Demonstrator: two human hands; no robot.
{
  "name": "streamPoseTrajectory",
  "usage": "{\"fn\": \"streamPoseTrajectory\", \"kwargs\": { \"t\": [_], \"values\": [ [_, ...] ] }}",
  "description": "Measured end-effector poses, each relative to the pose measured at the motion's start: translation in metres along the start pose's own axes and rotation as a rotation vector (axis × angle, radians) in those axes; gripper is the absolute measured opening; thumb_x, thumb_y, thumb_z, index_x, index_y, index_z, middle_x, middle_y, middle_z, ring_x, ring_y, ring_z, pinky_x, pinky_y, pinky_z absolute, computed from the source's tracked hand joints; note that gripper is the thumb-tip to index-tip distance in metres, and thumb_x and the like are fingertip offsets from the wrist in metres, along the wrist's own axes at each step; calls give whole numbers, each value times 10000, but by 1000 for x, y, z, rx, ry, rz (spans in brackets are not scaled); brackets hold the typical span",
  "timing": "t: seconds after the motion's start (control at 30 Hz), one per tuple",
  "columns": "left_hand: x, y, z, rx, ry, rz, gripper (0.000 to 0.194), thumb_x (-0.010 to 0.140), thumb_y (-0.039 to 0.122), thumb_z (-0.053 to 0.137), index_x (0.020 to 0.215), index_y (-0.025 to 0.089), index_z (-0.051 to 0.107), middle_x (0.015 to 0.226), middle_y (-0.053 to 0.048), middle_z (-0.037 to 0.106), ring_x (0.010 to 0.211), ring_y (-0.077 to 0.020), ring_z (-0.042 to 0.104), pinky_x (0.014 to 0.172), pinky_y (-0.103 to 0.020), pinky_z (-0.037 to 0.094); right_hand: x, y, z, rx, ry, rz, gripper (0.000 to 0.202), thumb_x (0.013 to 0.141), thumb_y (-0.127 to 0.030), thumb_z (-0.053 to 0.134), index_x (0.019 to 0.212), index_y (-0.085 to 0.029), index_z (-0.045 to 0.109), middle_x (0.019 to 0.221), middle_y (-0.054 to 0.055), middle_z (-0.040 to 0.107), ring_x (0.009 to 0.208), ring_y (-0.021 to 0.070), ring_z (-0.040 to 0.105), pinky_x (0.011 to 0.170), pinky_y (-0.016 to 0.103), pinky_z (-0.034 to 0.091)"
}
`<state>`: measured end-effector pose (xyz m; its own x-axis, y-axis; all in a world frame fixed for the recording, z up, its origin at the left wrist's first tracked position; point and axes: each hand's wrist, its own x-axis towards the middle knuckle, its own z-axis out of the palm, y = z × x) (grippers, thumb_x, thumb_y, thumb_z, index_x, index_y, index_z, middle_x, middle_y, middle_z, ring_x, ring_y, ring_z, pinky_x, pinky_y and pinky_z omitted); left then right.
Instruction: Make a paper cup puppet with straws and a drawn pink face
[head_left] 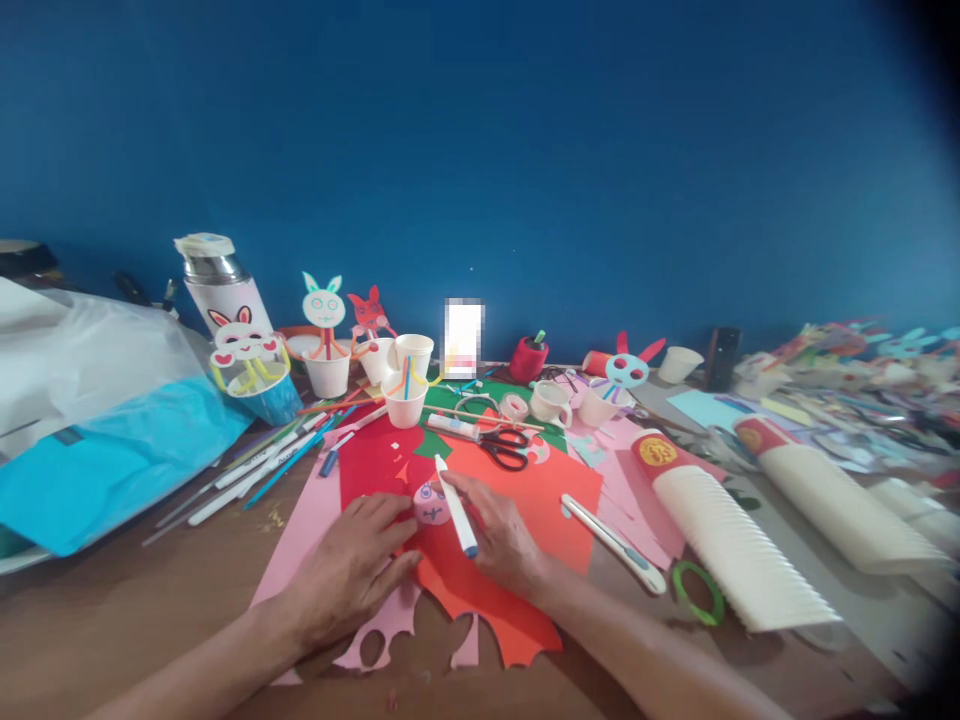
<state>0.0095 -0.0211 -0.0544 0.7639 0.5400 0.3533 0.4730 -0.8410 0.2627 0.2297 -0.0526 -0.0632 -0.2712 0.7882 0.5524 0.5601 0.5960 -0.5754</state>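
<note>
A small pink paper face [431, 508] is lying on layered coloured sheets, between the two hands and just beside the left fingertips. It is showing a rounded outline, a ringed blue eye and a dark, branching mouth line; part of it is hiding behind the pen. The left hand [360, 560] is resting palm down, its fingers loosely bent and its thumb standing apart, gripping nothing visible. The right hand [499, 530] is closing its fingers around a slim white marker [459, 515], smooth and straight, with a blue end pointing toward the person.

Beneath, an orange sheet [551, 500] is overlapping a red sheet [367, 465], both matte and flat, the orange one's near edge curving in scalloped cut-outs. Pale pink scraps [390, 635] are carrying rounded holes. Farther out, black-handled scissors [504, 448] are lying near a glue stick [452, 428], and a white-handled cutter [615, 545] is slanting beside a ring of green tape [697, 592]. Ribbed stacks of white cups [739, 535] are lying on the right. Behind, paper rabbit heads [324, 302] are standing above white cups, before a smooth blue wall [480, 150].
</note>
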Motion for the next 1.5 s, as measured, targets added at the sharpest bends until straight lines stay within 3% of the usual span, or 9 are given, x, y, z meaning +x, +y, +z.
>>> {"fn": "streamPoseTrajectory", "kwargs": {
  "t": [0.17, 0.33, 0.5, 0.77, 0.9, 1.03, 1.17, 1.3, 1.5],
  "values": [
    [1, 0, -5, -184, 89, -127, 328, 958, 265, 346, 913, 176, 658, 1058, -95, 612, 957, -217, 573, 828, -336, 472, 2, -3, 5, -104, -46, -121, 532, 892, -96, 354, 1417, -173, 325, 1228, 130, 601, 1109, 232, 569, 904, 388, 498],
    [5, 5, -13, -321, 38, -222, 396, 955, 299, 310, 757, 179, 631, 878, -75, 618, 841, -204, 577, 760, -316, 486, 5, -7, 11, -209, -136, -129, 607, 867, -78, 361, 1456, -157, 240, 1302, 140, 555, 1189, 247, 507, 955, 428, 451],
    [6, 8, -10, -340, 31, -291, 253, 883, 332, 460, 772, 173, 622, 864, -86, 619, 844, -229, 573, 760, -344, 485, 7, -11, 14, -285, -182, -144, 596, 882, -95, 359, 1459, -119, 211, 1326, 174, 530, 1216, 256, 487, 961, 437, 427],
    [10, 2, -14, -451, 111, -434, 191, 868, 326, 454, 843, 202, 597, 816, -33, 673, 773, -196, 623, 706, -282, 496, 11, -16, 7, -194, -209, -274, 501, 852, -84, 423, 1339, -199, 406, 1177, 106, 630, 1110, 213, 555, 909, 384, 420],
    [11, -11, -22, -504, 96, -540, 234, 905, 388, 426, 911, 209, 576, 829, -22, 683, 790, -201, 645, 710, -283, 493, 10, -11, -2, -111, -96, -314, 427, 866, -62, 425, 1257, -230, 470, 1088, 70, 681, 949, 182, 631, 793, 351, 432],
    [10, -37, -36, -544, 282, -587, 215, 893, 365, 420, 970, 193, 523, 935, -59, 659, 898, -217, 633, 762, -306, 502, 10, 1, -5, -140, -35, -215, 316, 880, -81, 446, 1151, -211, 543, 1003, 69, 709, 858, 183, 647, 737, 339, 427],
    [8, -65, -58, -327, 434, -683, 142, 835, 287, 383, 811, 204, 496, 689, 0, 582, 659, -188, 588, 616, -279, 467, 9, 11, -3, -158, 4, -148, 255, 891, -116, 460, 1097, -201, 583, 978, 74, 718, 836, 182, 651, 743, 329, 433],
    [6, -79, -68, -49, 215, -752, 242, 821, 379, 451, 852, 187, 593, 772, -20, 650, 745, -230, 628, 624, -266, 444, 7, 12, -1, -178, 11, -136, 223, 898, -143, 465, 1059, -199, 608, 945, 80, 725, 822, 181, 658, 745, 321, 434],
    [9, -84, -59, 231, -156, -798, 354, 804, 505, 495, 827, 192, 658, 810, -139, 702, 775, -328, 659, 610, -350, 441, 8, 8, -3, -180, 17, -133, 219, 895, -140, 463, 1042, -201, 614, 926, 78, 730, 792, 185, 655, 752, 332, 435]
  ]
}}
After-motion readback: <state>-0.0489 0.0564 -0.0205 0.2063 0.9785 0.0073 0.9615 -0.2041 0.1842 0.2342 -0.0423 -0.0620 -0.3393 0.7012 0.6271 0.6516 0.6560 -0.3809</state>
